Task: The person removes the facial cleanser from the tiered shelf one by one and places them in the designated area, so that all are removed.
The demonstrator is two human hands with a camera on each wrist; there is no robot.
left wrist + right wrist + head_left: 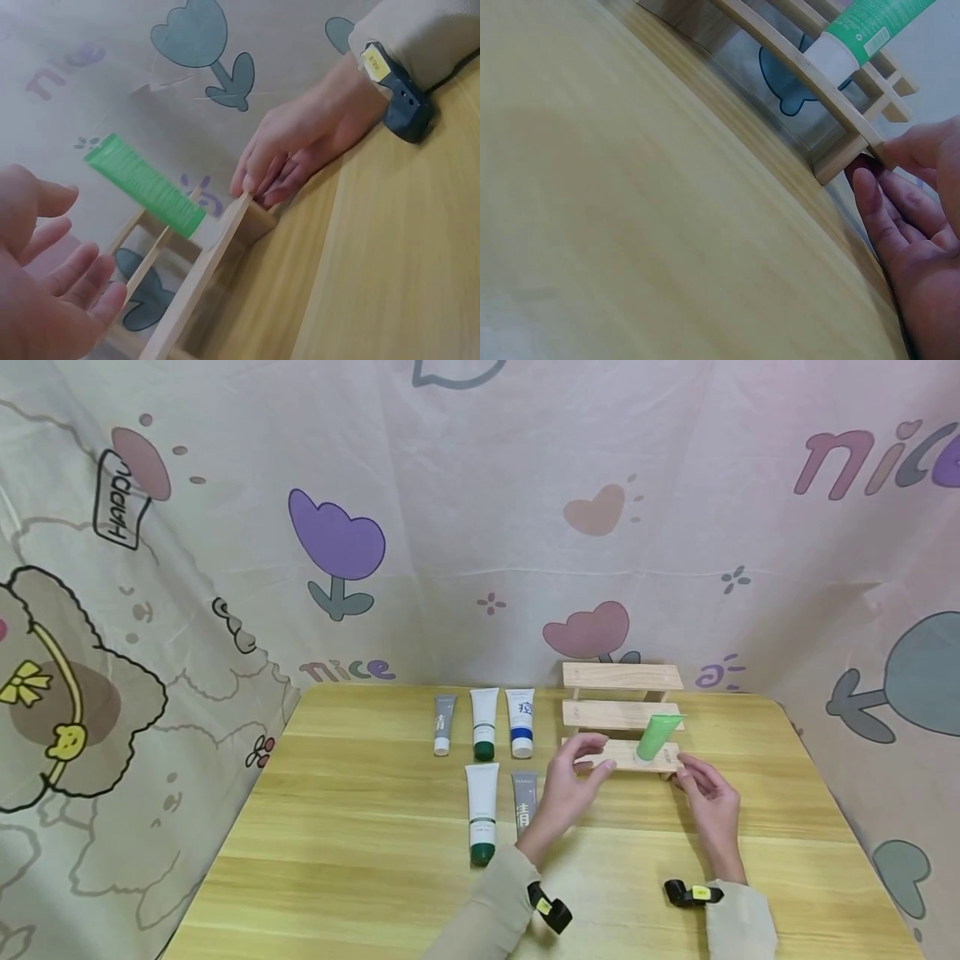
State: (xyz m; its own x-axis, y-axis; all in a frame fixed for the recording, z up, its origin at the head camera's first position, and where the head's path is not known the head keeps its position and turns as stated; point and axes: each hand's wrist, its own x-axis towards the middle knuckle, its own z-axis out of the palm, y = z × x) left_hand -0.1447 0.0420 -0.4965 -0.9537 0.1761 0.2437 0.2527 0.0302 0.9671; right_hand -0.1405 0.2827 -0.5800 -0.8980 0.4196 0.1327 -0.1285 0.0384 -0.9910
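Note:
A three-step wooden display rack point(622, 717) stands at the back right of the table. On its lowest step a green tube point(657, 737) stands upright on its white cap, toward the right side. My right hand point(711, 802) pinches the right end of that step, thumb and fingers at the board's edge in the right wrist view. At the step's left part is my left hand point(566, 793), its fingers loosely spread and apart from the tube. The left wrist view shows this hand point(56, 262) with nothing in its grasp.
Left of the rack lie a small grey tube point(443, 724), a white tube with a green cap point(484, 722) and a white tube with a blue cap point(521, 722). Nearer lie another green-capped tube point(482, 810) and a grey tube point(524, 793), partly hidden by my left arm.

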